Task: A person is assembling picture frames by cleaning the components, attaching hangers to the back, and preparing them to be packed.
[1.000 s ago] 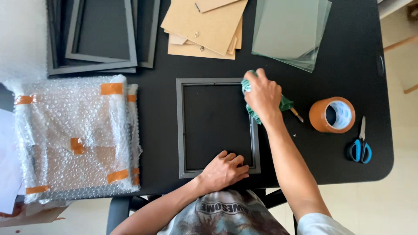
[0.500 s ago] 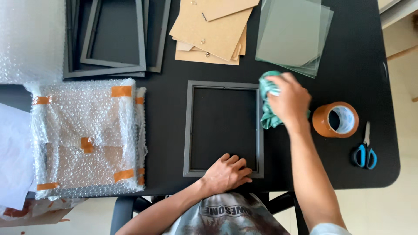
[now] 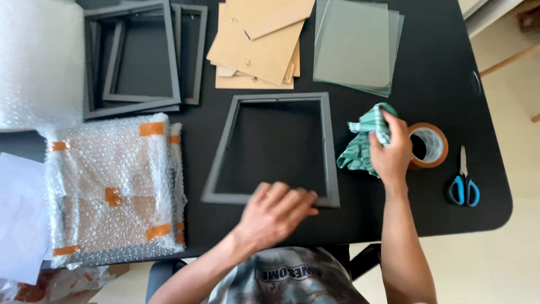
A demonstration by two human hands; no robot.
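Matt grey frame [image 3: 332,149] on the smooth, dark tabletop [image 3: 439,73]. Soft striped green cloth [image 3: 363,141] bunched in the right hand [image 3: 391,155]. Behind: brown fibreboard backings [image 3: 259,53], dull-surfaced, and clear glass panes [image 3: 354,45] with a faint sheen. At the left, crinkly bubble wrap [image 3: 112,186], glossy, taped orange.

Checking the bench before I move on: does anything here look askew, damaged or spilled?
Nothing looks damaged or spilled. The grey frame lies slightly skewed under the left hand. The brown backing boards and glass panes sit in loosely fanned stacks. The right hand holds a green cloth.
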